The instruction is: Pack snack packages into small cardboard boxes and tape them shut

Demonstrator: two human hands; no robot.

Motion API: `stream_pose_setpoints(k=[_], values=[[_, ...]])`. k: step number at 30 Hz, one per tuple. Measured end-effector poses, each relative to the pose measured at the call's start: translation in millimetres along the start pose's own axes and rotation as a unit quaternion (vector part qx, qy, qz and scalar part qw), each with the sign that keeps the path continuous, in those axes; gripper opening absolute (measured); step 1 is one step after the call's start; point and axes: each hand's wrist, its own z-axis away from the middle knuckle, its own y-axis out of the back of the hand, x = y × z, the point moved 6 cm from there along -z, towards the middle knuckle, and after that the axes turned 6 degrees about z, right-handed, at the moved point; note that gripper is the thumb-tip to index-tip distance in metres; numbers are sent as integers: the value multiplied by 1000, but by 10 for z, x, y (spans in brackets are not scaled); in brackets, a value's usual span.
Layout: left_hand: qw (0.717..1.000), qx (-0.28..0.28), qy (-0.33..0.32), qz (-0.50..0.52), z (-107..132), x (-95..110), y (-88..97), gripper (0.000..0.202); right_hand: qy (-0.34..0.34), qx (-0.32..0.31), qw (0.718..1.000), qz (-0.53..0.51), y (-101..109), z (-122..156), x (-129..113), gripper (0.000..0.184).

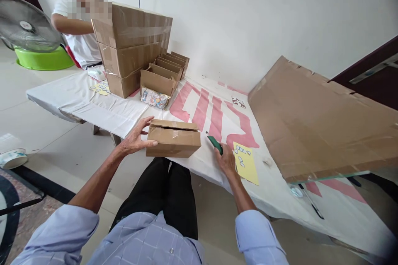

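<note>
A small taped cardboard box (174, 137) lies at the near edge of the cloth-covered table (102, 109). My left hand (137, 136) grips its left end, thumb on the front face and fingers over the top. My right hand (226, 160) is closed round a green-handled utility knife (214, 142), whose tip points toward the box's right side, a short gap away. A yellow label sheet (245, 162) lies just right of that hand.
Three stacked cartons (132, 45) and a row of small open boxes (164, 72) stand at the back left, with another person's arm (70, 25) behind them. A large flat cardboard sheet (326, 120) covers the right side. A fan (26, 22) and green basin (43, 59) are far left.
</note>
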Motion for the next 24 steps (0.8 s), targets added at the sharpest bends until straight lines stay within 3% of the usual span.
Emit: stream_pose_setpoints(k=[3, 6, 9, 13, 16, 24], values=[[1000, 2, 4, 10, -18, 18, 19, 96, 3, 21, 999, 47, -220, 202, 111, 25], [999, 31, 2, 35, -22, 34, 48, 81, 28, 66, 997, 26, -144, 136, -57, 25], [998, 49, 3, 33, -15, 64, 57, 64, 85, 105, 990, -46, 92, -61, -529, 31], [1000, 26, 9, -8, -18, 128, 40, 57, 194, 42, 976, -87, 261, -248, -1334, 33], [1000, 17, 1, -24, -22, 173, 41, 54, 243, 0, 967, -77, 284, -264, -1690, 34], [999, 10, -44, 2, -31, 227, -4, 49, 240, -6, 968, -70, 345, -214, -1807, 26]])
